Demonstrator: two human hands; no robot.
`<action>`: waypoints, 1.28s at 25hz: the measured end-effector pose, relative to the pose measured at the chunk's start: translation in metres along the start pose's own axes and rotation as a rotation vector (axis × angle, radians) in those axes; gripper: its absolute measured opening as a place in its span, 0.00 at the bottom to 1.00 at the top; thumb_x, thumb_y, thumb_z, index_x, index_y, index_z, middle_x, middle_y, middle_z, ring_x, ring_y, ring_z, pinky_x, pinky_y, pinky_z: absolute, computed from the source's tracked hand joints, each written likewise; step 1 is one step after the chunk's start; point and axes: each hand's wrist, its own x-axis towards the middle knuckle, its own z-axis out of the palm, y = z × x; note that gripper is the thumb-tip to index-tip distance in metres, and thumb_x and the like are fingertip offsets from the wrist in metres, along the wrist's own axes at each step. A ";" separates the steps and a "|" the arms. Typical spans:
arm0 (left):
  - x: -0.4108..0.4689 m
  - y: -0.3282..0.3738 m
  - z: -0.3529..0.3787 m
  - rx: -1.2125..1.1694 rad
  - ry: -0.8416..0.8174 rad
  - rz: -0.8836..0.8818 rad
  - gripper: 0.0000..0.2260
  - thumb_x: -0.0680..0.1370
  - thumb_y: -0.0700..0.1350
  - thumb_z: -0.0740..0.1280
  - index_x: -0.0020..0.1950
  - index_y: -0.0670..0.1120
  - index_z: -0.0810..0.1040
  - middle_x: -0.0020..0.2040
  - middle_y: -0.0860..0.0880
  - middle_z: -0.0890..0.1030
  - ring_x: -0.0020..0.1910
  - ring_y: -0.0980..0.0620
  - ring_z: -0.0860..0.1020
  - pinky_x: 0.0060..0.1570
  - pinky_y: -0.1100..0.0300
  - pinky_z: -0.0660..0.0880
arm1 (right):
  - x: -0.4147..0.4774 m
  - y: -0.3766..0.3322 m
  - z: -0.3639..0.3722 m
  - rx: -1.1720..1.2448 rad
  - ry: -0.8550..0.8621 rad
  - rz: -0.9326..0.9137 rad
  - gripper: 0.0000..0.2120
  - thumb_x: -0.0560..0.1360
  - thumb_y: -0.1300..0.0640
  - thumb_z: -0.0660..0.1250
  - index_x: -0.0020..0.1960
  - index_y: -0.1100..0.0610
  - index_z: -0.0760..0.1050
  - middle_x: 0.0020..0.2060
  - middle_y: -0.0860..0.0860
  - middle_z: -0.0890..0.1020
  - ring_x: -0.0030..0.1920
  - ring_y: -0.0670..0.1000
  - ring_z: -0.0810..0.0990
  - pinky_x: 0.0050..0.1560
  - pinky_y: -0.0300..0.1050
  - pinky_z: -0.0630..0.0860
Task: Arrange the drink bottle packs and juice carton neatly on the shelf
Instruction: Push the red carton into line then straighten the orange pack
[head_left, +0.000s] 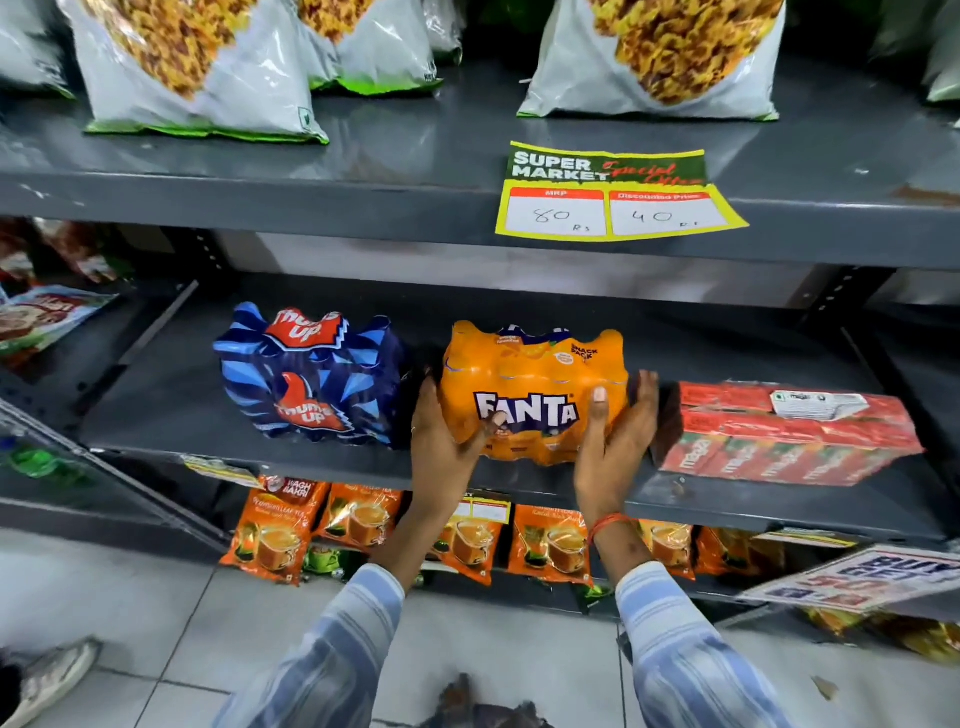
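Note:
An orange Fanta bottle pack (535, 374) stands near the front of the grey middle shelf (171, 415). My left hand (447, 436) presses its left side and my right hand (615, 441) presses its right side, thumbs on the front face. A blue Thums Up bottle pack (311, 374) stands just to the left, a narrow gap between them. To the right lies a red Maaza juice carton pack (784, 436), flat and slightly skewed, close to my right hand.
The shelf above (363, 171) holds white snack bags (192, 67) and a yellow price tag (613, 197). Orange tea packets (270, 535) fill the shelf below. A promo sign (857, 577) hangs at lower right. Snack packets (47, 317) lie at far left.

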 end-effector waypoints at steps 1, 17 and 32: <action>-0.004 0.004 -0.002 0.040 0.044 0.056 0.41 0.69 0.61 0.64 0.75 0.47 0.51 0.76 0.43 0.60 0.74 0.46 0.60 0.71 0.46 0.63 | -0.003 -0.009 0.002 -0.044 0.020 -0.093 0.33 0.75 0.34 0.51 0.74 0.51 0.56 0.76 0.55 0.59 0.77 0.53 0.56 0.76 0.62 0.55; 0.073 -0.108 -0.183 -0.027 0.188 -0.039 0.50 0.65 0.71 0.63 0.75 0.45 0.47 0.77 0.42 0.54 0.76 0.46 0.55 0.75 0.50 0.54 | -0.118 -0.047 0.192 0.176 -0.203 0.098 0.41 0.68 0.27 0.55 0.74 0.50 0.59 0.74 0.50 0.65 0.73 0.51 0.64 0.74 0.54 0.64; 0.092 -0.127 -0.213 -0.170 0.105 -0.008 0.39 0.64 0.61 0.72 0.69 0.49 0.62 0.67 0.46 0.71 0.64 0.49 0.73 0.60 0.46 0.77 | -0.133 -0.054 0.217 0.206 -0.158 0.186 0.37 0.67 0.27 0.58 0.68 0.49 0.64 0.62 0.50 0.77 0.60 0.47 0.78 0.49 0.31 0.78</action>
